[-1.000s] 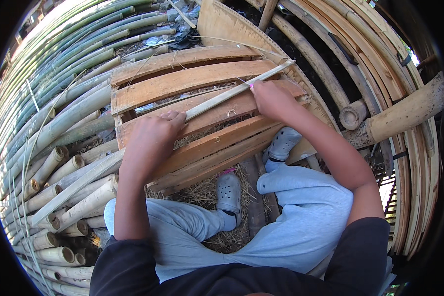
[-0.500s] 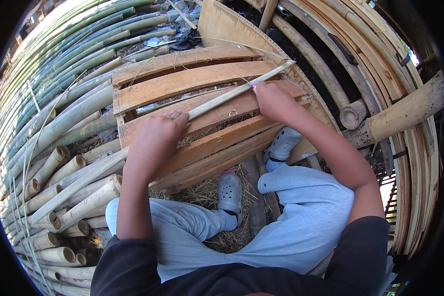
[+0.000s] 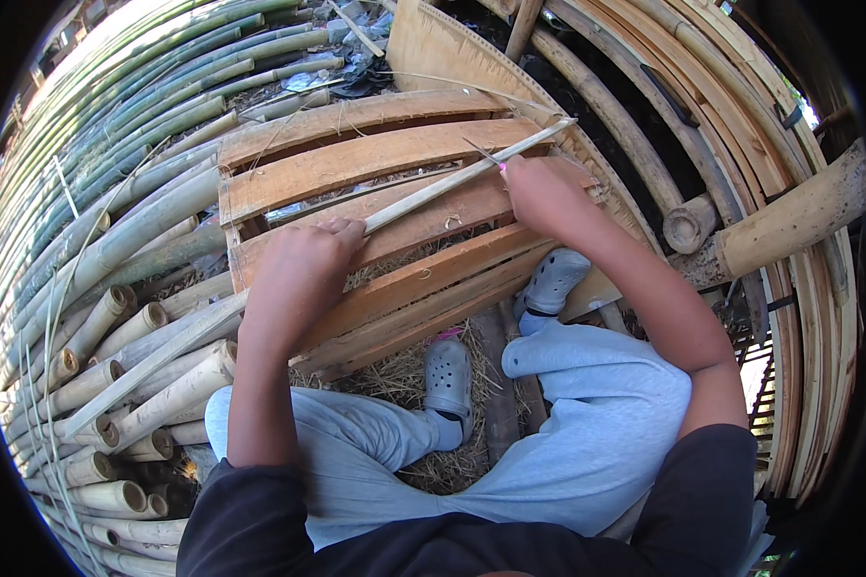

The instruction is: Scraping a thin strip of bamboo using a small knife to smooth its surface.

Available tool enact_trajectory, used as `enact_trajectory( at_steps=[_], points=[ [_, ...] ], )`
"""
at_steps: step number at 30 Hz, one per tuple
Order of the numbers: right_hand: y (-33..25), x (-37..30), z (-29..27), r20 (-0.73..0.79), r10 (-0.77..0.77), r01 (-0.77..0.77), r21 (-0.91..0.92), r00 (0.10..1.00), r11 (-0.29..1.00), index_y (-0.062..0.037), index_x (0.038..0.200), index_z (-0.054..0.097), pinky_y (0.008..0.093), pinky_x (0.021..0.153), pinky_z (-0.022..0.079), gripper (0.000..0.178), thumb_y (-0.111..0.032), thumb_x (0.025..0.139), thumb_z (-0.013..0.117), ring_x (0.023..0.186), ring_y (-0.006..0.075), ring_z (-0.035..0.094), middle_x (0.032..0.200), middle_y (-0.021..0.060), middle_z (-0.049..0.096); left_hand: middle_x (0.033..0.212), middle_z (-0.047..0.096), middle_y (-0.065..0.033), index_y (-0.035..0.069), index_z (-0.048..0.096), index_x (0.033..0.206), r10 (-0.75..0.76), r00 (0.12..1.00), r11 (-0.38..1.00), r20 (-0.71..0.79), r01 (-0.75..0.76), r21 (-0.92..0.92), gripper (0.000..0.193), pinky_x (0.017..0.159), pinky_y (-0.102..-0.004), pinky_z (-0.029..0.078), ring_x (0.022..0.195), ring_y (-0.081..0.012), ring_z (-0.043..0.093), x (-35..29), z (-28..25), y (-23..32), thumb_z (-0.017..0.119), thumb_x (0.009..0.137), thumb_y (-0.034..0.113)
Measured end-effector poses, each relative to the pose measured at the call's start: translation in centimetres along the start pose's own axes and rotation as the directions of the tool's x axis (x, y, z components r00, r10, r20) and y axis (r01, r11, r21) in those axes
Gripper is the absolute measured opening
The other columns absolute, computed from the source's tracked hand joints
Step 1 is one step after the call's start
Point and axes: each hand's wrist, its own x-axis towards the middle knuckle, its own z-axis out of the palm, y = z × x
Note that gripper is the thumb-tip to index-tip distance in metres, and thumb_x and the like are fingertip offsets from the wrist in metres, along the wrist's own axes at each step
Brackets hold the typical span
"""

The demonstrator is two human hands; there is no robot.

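Observation:
A long, pale bamboo strip (image 3: 423,196) lies slantwise across a slatted wooden crate (image 3: 356,162), its far right end over a toothed wooden board. My left hand (image 3: 303,269) is closed around the strip near the crate's left side, and the strip's tail runs on down to the lower left. In my closed right hand (image 3: 548,200) is a small knife (image 3: 482,151) with a pink part at the handle. Its thin dark blade points up and left, beside or across the strip. Fingers hide most of the handle.
Stacked bamboo poles (image 3: 115,240) fill the left side. The toothed board (image 3: 438,43) stands beyond the crate. A thick bamboo pole (image 3: 789,207) and bundled wooden slats (image 3: 808,317) are at the right. My clogs (image 3: 448,375) rest on straw below the crate.
My right hand has slid slightly rightward along the strip with the knife, and more of the blade shows. My left hand has barely shifted.

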Motion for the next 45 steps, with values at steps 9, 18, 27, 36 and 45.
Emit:
enact_trajectory(
  at_steps=[9,18,27,36,45],
  points=[
    [-0.4,-0.1,0.1,0.016,-0.031,0.033,-0.143,0.999,0.989,0.0009,0.098,0.062,0.0508,0.069,0.058,0.023,-0.018,0.103,0.050,0.079,0.0410,0.072,0.085,0.0224,0.073,0.080,0.069,-0.0189,0.009,0.071,0.104,0.006,0.999,0.998,-0.053,-0.010,-0.069,0.015,0.066,-0.0470,0.054,0.073,-0.0393,0.067,-0.5,0.0,-0.7,0.066,0.093,0.019],
    [-5.4,-2.4,-1.1,0.092,-0.211,0.210,0.014,0.973,0.978,0.0022,0.097,0.059,0.0498,0.072,0.058,0.025,-0.019,0.105,0.048,0.079,0.0408,0.072,0.083,0.0238,0.072,0.080,0.070,-0.0182,0.010,0.073,0.105,-0.063,0.998,0.997,0.007,0.064,-0.032,0.016,0.067,-0.0468,0.055,0.073,-0.0378,0.068,-1.2,-0.8,-1.0,0.067,0.093,0.018],
    [6.5,0.5,0.5,-0.063,0.014,-0.028,-0.229,0.998,0.973,0.0021,0.100,0.060,0.0501,0.076,0.057,0.026,-0.019,0.106,0.045,0.087,0.0384,0.073,0.088,0.0235,0.072,0.082,0.070,-0.0193,0.009,0.073,0.105,-0.064,0.998,0.996,0.024,0.066,-0.066,0.016,0.068,-0.0463,0.055,0.073,-0.0376,0.069,-0.4,-0.4,-0.9,0.066,0.093,0.017],
    [6.6,1.8,-1.0,0.013,-0.146,0.146,0.017,0.989,0.989,0.0037,0.098,0.060,0.0536,0.076,0.053,0.034,-0.023,0.107,0.043,0.084,0.0468,0.067,0.086,0.0265,0.069,0.082,0.070,-0.0183,0.009,0.071,0.105,-0.007,0.999,0.999,-0.034,0.005,-0.054,0.016,0.068,-0.0468,0.055,0.076,-0.0378,0.069,-0.1,0.0,-0.5,0.066,0.092,0.017],
    [-6.2,-2.6,-0.9,0.077,-0.279,0.281,-0.009,0.957,0.960,0.0017,0.097,0.057,0.0530,0.067,0.056,0.025,-0.021,0.104,0.050,0.076,0.0417,0.072,0.080,0.0244,0.070,0.082,0.070,-0.0178,0.010,0.071,0.104,-0.048,0.999,0.997,0.017,0.049,-0.066,0.015,0.068,-0.0470,0.055,0.076,-0.0377,0.069,-0.9,-0.1,-1.5,0.066,0.093,0.019]
  ],
)
